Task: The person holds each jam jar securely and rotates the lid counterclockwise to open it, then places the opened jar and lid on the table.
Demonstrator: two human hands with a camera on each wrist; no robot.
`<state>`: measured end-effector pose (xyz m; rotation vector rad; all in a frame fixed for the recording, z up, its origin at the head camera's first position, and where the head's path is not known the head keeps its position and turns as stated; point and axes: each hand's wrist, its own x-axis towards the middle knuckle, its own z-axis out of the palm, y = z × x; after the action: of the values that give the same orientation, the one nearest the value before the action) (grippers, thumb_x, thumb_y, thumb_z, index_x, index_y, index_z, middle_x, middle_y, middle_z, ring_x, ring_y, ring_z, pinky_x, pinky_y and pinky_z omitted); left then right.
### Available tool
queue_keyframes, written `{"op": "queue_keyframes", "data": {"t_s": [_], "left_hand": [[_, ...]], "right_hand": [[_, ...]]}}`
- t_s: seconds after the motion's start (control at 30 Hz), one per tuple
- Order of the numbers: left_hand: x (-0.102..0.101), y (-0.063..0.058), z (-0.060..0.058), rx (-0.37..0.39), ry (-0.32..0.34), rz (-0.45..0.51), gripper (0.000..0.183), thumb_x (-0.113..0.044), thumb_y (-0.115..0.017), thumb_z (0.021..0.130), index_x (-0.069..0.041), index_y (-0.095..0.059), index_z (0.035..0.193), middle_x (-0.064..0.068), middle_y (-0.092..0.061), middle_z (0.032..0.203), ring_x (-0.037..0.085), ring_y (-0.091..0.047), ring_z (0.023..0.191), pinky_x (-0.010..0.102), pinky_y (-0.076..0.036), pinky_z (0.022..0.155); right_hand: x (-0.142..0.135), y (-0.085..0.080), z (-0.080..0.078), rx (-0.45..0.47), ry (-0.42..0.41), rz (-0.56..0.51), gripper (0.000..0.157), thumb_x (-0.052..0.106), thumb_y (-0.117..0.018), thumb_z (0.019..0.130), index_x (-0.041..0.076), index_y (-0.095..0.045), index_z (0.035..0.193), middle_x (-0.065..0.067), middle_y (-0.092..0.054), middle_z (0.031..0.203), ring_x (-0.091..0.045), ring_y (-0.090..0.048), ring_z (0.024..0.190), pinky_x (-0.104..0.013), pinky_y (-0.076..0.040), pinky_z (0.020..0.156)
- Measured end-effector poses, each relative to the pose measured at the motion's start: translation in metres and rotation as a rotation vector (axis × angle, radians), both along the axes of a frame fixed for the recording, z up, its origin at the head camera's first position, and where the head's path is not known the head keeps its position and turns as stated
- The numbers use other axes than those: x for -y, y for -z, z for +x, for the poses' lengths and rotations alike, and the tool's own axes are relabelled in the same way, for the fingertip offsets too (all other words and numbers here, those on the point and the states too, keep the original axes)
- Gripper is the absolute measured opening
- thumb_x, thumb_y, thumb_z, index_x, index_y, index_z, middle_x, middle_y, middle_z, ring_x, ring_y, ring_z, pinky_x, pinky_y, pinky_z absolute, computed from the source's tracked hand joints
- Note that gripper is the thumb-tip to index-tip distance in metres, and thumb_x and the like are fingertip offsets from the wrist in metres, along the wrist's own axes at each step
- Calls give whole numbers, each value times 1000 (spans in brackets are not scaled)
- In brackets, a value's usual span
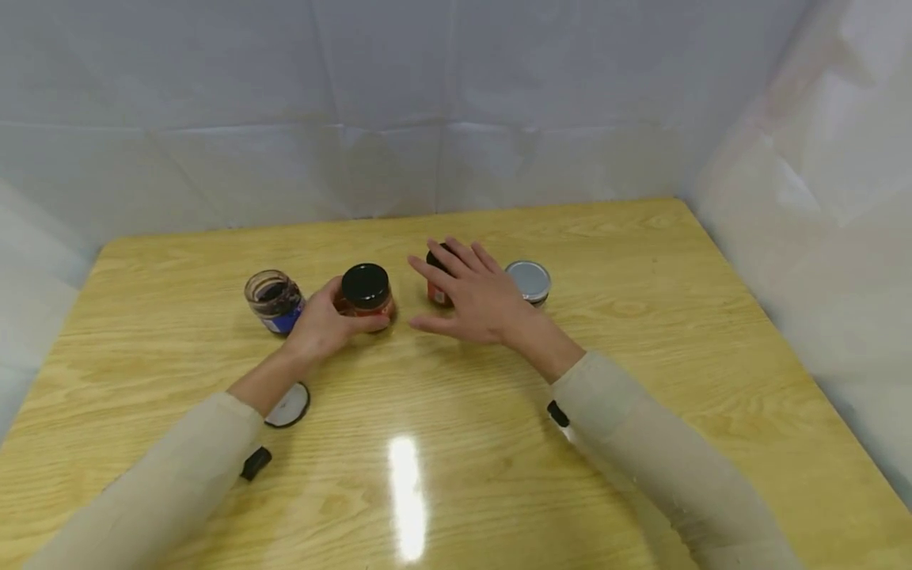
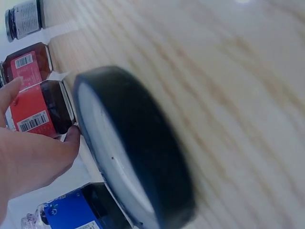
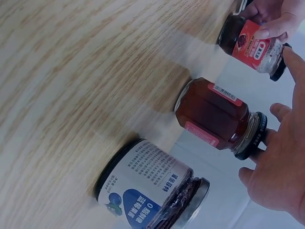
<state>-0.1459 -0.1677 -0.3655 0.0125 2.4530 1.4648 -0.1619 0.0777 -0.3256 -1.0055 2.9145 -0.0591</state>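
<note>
My left hand (image 1: 318, 326) grips a red-labelled jar (image 1: 366, 288) with a black lid, thumb on the near side and fingers around the far side. The jar stands upright on the table. Spread fingers of my right hand (image 1: 483, 302) reach over a second jar (image 1: 436, 295), also black-lidded. In the right wrist view that jar shows dark reddish-brown contents (image 3: 209, 114), with the fingers close by its lid. To the left hand's left stands an open jar (image 1: 280, 315) with a blue label and dark residue inside. A loose lid (image 1: 290, 407), pale inside up, lies beside the left forearm.
Right of the right hand stands a jar with a silver lid (image 1: 529, 279); its white label (image 3: 147, 164) bears blueberry pictures. The wooden table (image 1: 456, 396) ends at a pale sheet (image 1: 399, 119) behind, and another pale sheet hangs on the right.
</note>
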Motion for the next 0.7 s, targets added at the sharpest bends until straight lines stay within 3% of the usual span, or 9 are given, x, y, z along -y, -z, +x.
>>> {"op": "queue_keyframes", "data": {"t_s": [0.23,0.4,0.7], "left_hand": [[-1,3,-1,11,8,-32,83,-34,-78,80,-6,-35,145,17,-49,135,35,-42,125,50,-30,105],[0,4,2,26,24,5,79,-34,-78,80,-9,-38,144,15,-51,134,33,-43,125,50,-30,105],[2,5,3,-20,-32,58,77,-29,-81,78,-7,-43,140,15,-53,130,29,-46,121,45,-32,103]], "right_hand": [[-1,2,2,-12,-5,-4,80,74,-32,88,32,-11,154,-1,-6,159,-20,3,144,-43,1,114],[-1,5,4,-1,-4,2,80,73,-32,89,33,-10,154,-1,-4,159,-20,4,144,-42,2,114],[-7,2,6,-1,-21,-52,78,73,-30,89,33,-11,154,-1,-1,159,-19,10,143,-43,3,114]]}}
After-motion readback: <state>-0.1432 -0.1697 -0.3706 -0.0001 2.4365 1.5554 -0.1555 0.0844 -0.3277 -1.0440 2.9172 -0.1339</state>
